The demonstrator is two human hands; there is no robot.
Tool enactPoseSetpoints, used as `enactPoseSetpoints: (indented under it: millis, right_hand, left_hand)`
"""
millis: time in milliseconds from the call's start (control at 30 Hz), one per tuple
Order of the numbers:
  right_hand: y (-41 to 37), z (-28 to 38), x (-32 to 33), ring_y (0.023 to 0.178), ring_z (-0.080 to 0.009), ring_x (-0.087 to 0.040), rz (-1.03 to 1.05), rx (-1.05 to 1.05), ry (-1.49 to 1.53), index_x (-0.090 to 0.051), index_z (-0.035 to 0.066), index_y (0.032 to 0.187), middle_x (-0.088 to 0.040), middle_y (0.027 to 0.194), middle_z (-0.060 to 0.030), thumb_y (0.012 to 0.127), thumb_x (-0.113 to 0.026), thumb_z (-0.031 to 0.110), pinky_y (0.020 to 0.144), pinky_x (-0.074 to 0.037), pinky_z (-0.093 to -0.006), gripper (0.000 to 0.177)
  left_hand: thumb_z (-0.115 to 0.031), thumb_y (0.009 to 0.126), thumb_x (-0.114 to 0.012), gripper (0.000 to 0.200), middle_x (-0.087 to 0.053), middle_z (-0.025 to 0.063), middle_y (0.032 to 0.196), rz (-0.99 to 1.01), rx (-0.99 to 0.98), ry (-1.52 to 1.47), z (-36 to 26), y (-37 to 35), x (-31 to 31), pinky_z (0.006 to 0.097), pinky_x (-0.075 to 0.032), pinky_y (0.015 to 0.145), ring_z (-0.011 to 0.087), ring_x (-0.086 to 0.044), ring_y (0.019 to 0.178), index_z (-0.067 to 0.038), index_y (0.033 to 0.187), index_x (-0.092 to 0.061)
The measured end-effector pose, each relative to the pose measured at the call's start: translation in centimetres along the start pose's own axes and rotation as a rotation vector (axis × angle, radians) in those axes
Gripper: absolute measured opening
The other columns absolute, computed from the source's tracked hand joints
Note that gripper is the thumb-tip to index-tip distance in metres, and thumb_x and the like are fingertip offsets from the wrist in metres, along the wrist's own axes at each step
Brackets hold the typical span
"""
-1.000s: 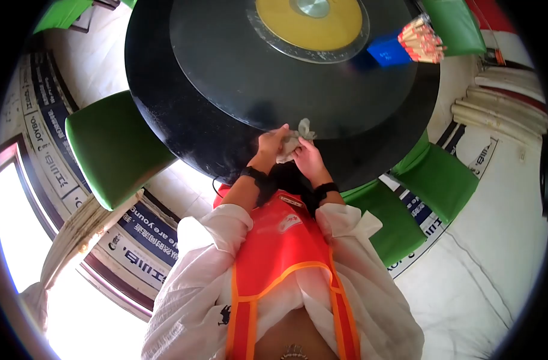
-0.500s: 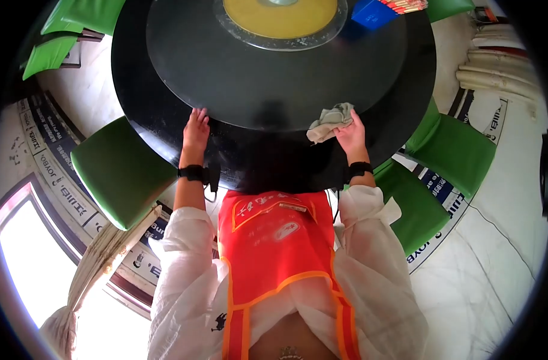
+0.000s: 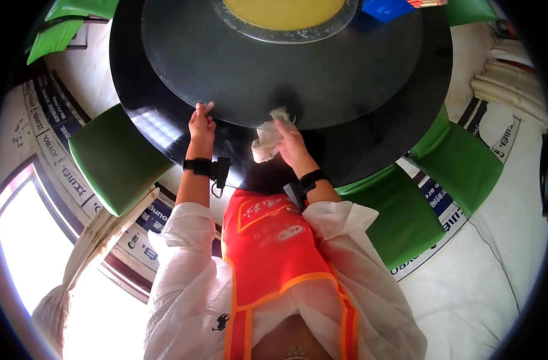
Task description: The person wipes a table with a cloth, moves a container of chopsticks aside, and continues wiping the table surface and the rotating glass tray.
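My left hand [image 3: 202, 125] is at the near left edge of the round dark turntable [image 3: 274, 78], its fingers curled on the rim; whether they pinch anything is too small to tell. A crumpled pale cloth [image 3: 266, 141] hangs from my right hand [image 3: 289, 141], which grips it at the turntable's near edge, right of my left hand. Beneath the turntable shows the black table [image 3: 133, 96]. Both wrists wear black bands.
At the turntable's middle is a yellow disc [image 3: 286, 13]. A blue box [image 3: 386, 8] with red-tipped sticks stands at the back right. Green chairs [image 3: 115, 159] surround the table, one at the left and several at the right. A tied curtain hangs lower left.
My right hand has moved left with the cloth, nearer my left hand. The fingers of my left hand have curled more. The view has shifted slightly.
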State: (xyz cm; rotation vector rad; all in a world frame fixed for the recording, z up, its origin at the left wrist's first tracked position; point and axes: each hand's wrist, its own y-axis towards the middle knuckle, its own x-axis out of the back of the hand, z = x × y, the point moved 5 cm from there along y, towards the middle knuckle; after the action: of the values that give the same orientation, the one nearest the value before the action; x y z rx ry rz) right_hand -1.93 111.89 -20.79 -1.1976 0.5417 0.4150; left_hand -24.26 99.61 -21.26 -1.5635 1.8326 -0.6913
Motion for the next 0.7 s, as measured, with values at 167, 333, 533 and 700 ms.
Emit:
enactPoseSetpoints:
  millis: [167, 333, 533, 700]
  right_hand:
    - [-1.1, 4.6, 1.7, 0.091, -0.0204, -0.057, 0.080, 0.006, -0.023, -0.053, 0.004, 0.106, -0.058, 0.098, -0.0082, 0.079, -0.063, 0.015, 0.079, -0.046, -0.0345, 0.031]
    - [-2.5, 10.3, 6.7, 0.094, -0.0210, -0.056, -0.034, 0.099, 0.006, -0.052, 0.007, 0.109, -0.059, 0.100, -0.0076, 0.083, -0.056, 0.016, 0.083, -0.043, -0.0353, 0.027]
    - [-8.8, 19.0, 9.1, 0.098, -0.0198, -0.051, -0.617, 0.893, -0.342, -0.048, 0.004, 0.115, -0.052, 0.107, -0.0091, 0.082, -0.051, 0.006, 0.084, -0.041, -0.0338, 0.033]
    - [-6.3, 17.9, 4.9, 0.097, -0.0347, -0.047, -0.519, 1.127, -1.525, -0.053, 0.012, 0.115, -0.046, 0.106, -0.0206, 0.076, -0.056, 0.007, 0.085, -0.038, -0.0384, 0.039]
  left_hand:
    - [-0.032, 0.091, -0.044, 0.028, -0.064, 0.0083, 0.090, 0.032, 0.022, 0.111, 1.2, -2.3, -0.9, 0.0166, -0.034, 0.041, 0.0069, -0.041, 0.052, -0.005, 0.090, -0.053]
    - [-0.035, 0.092, -0.035, 0.040, -0.064, 0.0079, 0.077, 0.314, 0.253, 0.552, 3.2, -5.9, -2.6, 0.0221, -0.040, 0.045, 0.0093, -0.048, 0.052, -0.003, 0.087, -0.057]
    - [-0.020, 0.085, -0.047, 0.021, -0.061, 0.0115, 0.073, 0.338, -0.519, 1.123, -0.7, -11.2, -10.2, 0.0307, -0.045, 0.056, 0.0215, -0.056, 0.058, -0.002, 0.086, -0.058]
    - [-0.024, 0.084, -0.050, 0.034, -0.042, 0.0158, 0.125, 0.253, -1.037, 1.385, -1.9, -8.5, -16.1, 0.0439, -0.035, 0.090, 0.0291, -0.042, 0.113, -0.009, 0.115, -0.048]
